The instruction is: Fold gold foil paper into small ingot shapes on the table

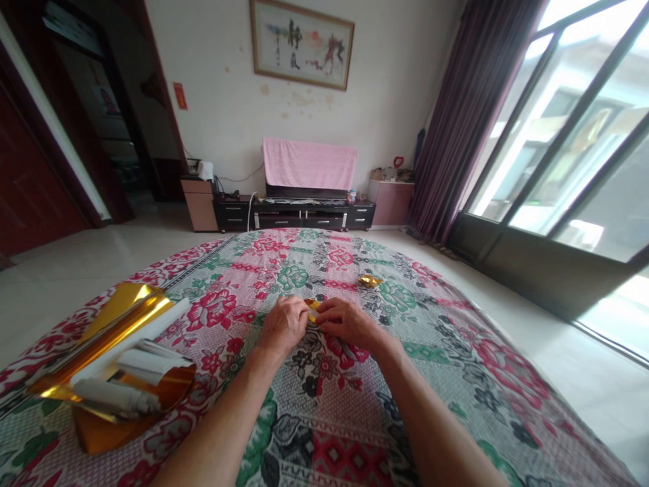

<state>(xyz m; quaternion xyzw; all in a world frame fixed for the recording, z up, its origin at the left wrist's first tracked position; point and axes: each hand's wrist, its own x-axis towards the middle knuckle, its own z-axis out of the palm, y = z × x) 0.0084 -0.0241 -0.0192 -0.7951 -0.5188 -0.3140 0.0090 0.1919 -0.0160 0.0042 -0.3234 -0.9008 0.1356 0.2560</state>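
Both hands meet over the middle of the flowered cloth, fingers bent around a small piece of gold foil paper (313, 308). My left hand (286, 325) grips its left side, and my right hand (347, 321) pinches the right side. A pale strip shows on the piece between the fingertips; most of it is hidden by them. Beyond my right hand, a small folded gold paper shape (370, 281) lies on the cloth. At the left are curled sheets of gold foil paper (126, 318) with whitish backs, some rolled and overlapping.
A red, green and grey flowered cloth (405, 379) covers the broad surface before me. Past its far edge stands a low black cabinet (284, 220) with a pink cloth (309, 162) draped over something. Windows (572, 128) and a purple curtain (471, 108) are at the right.
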